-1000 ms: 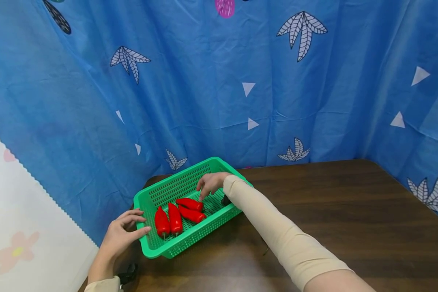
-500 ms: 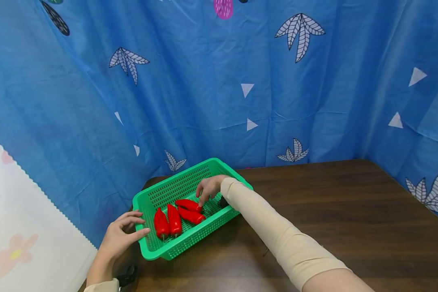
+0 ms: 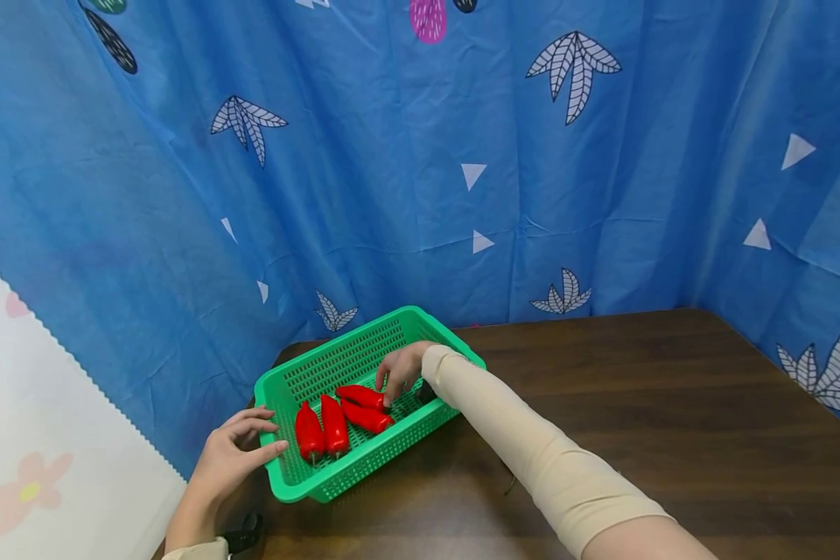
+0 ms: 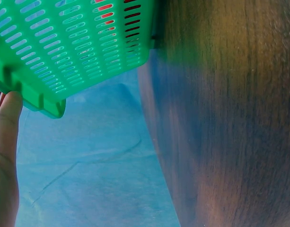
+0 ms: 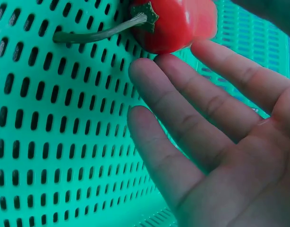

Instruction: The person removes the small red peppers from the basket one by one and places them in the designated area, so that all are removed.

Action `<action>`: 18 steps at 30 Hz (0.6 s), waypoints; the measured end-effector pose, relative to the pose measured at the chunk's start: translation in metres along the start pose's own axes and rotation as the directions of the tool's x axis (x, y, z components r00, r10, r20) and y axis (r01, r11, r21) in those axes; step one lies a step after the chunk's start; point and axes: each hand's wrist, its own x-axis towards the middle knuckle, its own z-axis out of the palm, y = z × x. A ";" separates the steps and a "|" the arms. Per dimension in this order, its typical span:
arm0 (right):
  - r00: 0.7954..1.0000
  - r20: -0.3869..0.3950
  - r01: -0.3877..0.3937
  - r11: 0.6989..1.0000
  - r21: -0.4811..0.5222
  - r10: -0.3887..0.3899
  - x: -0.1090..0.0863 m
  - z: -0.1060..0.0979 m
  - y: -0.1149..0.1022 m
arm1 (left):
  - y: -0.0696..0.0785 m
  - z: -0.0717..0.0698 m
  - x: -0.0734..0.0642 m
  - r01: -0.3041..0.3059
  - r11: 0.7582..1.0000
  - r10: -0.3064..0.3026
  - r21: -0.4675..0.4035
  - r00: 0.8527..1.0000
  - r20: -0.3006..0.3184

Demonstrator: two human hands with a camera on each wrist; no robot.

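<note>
My left hand (image 3: 234, 449) holds the left end rim of a green plastic basket (image 3: 364, 460), fingers and thumb bent over the edge. In the left wrist view, a digit of my left hand (image 4: 6, 137) lies against the rim. Several red peppers lie inside the basket, with two upright-looking ones, a left pepper (image 3: 309, 432) and its neighbour (image 3: 334, 425), side by side. My right hand (image 3: 402, 369) reaches in and touches the stem end of the back pepper (image 3: 359, 396); a front pepper (image 3: 366, 417) lies beside it. In the right wrist view, straight fingers (image 5: 178, 111) meet a pepper (image 5: 171, 23) with a green stem.
The basket stands on a dark wooden table (image 3: 616, 404), near its left back corner. A thin stem-like bit (image 3: 509, 485) lies beside the right forearm. A blue patterned curtain (image 3: 406, 171) hangs behind, and a white flowered cloth (image 3: 49, 435) is at the left.
My right hand has moved slightly down onto the stem end of the back pepper, which has shifted a little. The left hand stays on the rim.
</note>
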 end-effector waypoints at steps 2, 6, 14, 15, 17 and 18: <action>1.000 0.004 0.005 1.000 0.006 -0.006 -0.004 0.002 -0.002 | 0.000 0.000 0.000 -0.002 1.000 0.002 0.003 1.000 -0.002; 1.000 0.004 0.009 1.000 0.017 -0.009 -0.013 0.004 -0.010 | 0.000 0.000 0.000 -0.004 1.000 0.004 0.004 1.000 -0.008; 0.999 0.035 -0.027 0.996 0.090 0.023 -0.015 0.006 -0.013 | -0.002 0.001 0.000 -0.013 1.000 0.013 0.001 1.000 -0.018; 0.999 0.041 -0.028 0.995 0.092 0.025 -0.014 0.006 -0.013 | -0.001 0.001 0.000 -0.012 1.000 0.012 0.001 1.000 -0.018; 0.998 0.057 -0.023 0.997 0.080 0.018 -0.014 0.006 -0.013 | -0.001 0.001 0.000 -0.009 1.000 0.009 0.004 1.000 -0.017; 0.998 0.064 -0.020 0.997 0.069 0.015 -0.014 0.006 -0.013 | -0.001 0.001 0.000 -0.007 1.000 0.007 0.006 1.000 -0.017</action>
